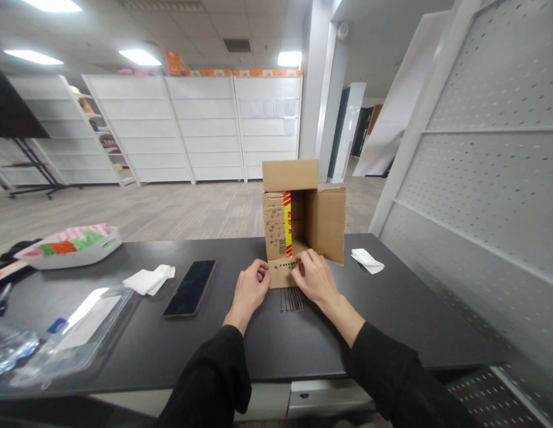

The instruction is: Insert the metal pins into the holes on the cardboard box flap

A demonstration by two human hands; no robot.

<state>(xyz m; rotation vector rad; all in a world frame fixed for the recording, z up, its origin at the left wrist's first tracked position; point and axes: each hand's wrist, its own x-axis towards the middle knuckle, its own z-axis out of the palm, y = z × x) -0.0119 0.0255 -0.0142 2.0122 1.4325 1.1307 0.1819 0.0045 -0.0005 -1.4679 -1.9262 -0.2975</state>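
An opened cardboard box [309,220] stands on the dark table, its flaps spread. Its low front flap [280,274] carries a row of small dark round spots that look like nail heads or holes. Below that flap, several thin metal nails [291,299] show side by side. My left hand [253,282] is closed at the flap's left edge, fingertips curled together. My right hand [315,274] is closed in a pinch at the flap's right part. What either hand's fingertips hold is hidden. More round metal heads dot the box's left flap [272,229], beside red-and-yellow tape.
Left of my hands lie a phone [190,289], white tissue [150,279], a clear plastic case [82,333] and a white basket [75,254] with coloured cloth. Another tissue [367,260] lies right of the box. A perforated panel [485,178] borders the table's right side.
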